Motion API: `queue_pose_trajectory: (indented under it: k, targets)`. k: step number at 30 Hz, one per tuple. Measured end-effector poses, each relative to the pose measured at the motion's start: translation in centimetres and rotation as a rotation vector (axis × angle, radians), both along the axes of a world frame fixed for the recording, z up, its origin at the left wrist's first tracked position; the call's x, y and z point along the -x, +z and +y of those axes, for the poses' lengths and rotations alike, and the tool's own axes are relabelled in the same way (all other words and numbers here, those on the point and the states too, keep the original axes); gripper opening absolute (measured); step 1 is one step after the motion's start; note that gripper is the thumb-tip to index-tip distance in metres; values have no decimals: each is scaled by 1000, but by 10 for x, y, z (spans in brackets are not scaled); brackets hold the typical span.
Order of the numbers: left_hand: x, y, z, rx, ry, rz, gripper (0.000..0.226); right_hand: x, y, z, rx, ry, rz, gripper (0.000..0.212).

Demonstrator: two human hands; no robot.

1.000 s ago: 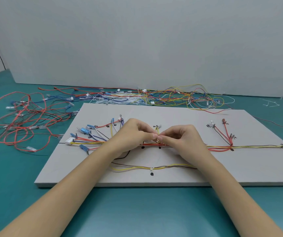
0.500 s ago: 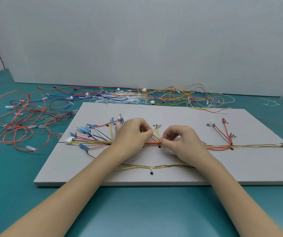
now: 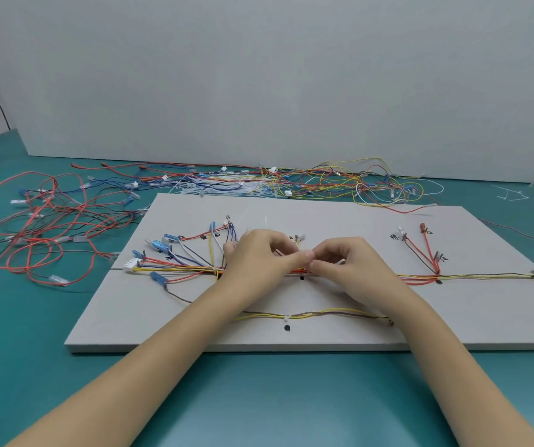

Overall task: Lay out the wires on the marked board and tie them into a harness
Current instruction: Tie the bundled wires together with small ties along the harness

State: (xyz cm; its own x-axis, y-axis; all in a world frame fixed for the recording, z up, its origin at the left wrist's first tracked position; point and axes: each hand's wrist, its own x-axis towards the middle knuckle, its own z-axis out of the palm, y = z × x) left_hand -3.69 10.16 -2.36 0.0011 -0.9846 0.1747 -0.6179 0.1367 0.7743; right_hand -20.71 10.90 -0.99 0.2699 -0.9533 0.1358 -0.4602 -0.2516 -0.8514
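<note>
A grey marked board point(image 3: 340, 221) lies on the teal table. Across its middle runs a bundle of red, yellow and black wires point(image 3: 485, 276), fanning at the left into blue-tipped ends and a white connector point(image 3: 132, 264). My left hand point(image 3: 259, 258) and my right hand point(image 3: 346, 266) meet fingertip to fingertip over the bundle's centre. Both pinch a small white cable tie point(image 3: 307, 255) there, just above a black dot point(image 3: 302, 278). A second yellow and brown strand point(image 3: 323, 314) with a white tie lies nearer me.
Loose red and black wires point(image 3: 43, 227) sprawl on the table to the left. A mixed pile of coloured wires and white ties point(image 3: 291, 183) lies behind the board against the grey wall. Stray white ties point(image 3: 514, 196) lie at the far right.
Both hands stayed over the bundle's centre. They drew a little apart half a second ago, and their fingertips have now closed together again around the tie.
</note>
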Motion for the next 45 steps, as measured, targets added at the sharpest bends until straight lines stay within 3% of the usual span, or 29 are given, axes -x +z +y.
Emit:
queue_pose_trajectory:
  k: [3,10,15,20,27,33,45]
  targets:
    - [6,0,6,98,35,-33,19,1,0,-1,-3,14,16,9]
    - [5,3,4,38,-90,143,12,1,-1,-1,19,20,55,7]
    - [7,3,5,122,-8,-50,15,1,-1,-2,35,6,119,6]
    - [8,0,4,171,-46,-122,13,1,-3,-2,20,-23,111,5]
    - [5,1,1,140,-102,29,13,0,-2,-1,-12,-9,57,10]
    - [8,-4,-1,188,-78,-134,17,-1,-2,-2,23,-28,175,7]
    - [12,-1,3,282,-101,-237,19,-3,4,-1,97,-4,285,14]
